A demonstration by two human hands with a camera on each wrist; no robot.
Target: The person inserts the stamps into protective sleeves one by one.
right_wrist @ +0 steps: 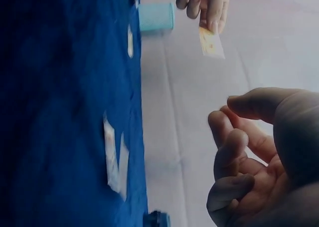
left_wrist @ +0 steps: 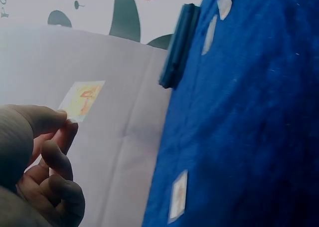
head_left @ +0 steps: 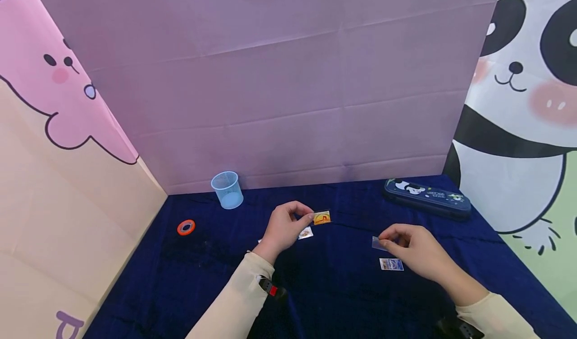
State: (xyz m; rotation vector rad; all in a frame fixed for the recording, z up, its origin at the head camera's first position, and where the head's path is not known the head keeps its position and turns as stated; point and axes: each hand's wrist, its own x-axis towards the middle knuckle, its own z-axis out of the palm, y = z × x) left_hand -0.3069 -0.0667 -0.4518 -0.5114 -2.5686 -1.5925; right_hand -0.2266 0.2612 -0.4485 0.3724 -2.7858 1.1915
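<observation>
My left hand (head_left: 285, 227) pinches a small yellow picture card (head_left: 322, 218) by one edge, raised above the cloth. Clear film seems to border the card in the left wrist view. Below it lies a whitish card (head_left: 305, 233), partly covered by the hand. At the right, my right hand (head_left: 412, 249) hovers with loosely curled fingers; in the right wrist view nothing shows between thumb (right_wrist: 249, 103) and forefinger. Beneath it on the cloth are a clear film piece (head_left: 378, 244) and a blue picture card (head_left: 391, 264).
A dark blue cloth (head_left: 333, 299) covers the table. Toward the back stand a light blue mesh cup (head_left: 228, 191) and a dark pencil case (head_left: 425, 198). An orange tape roll (head_left: 186, 227) lies at the left. White bits show beside the left wrist, mostly hidden.
</observation>
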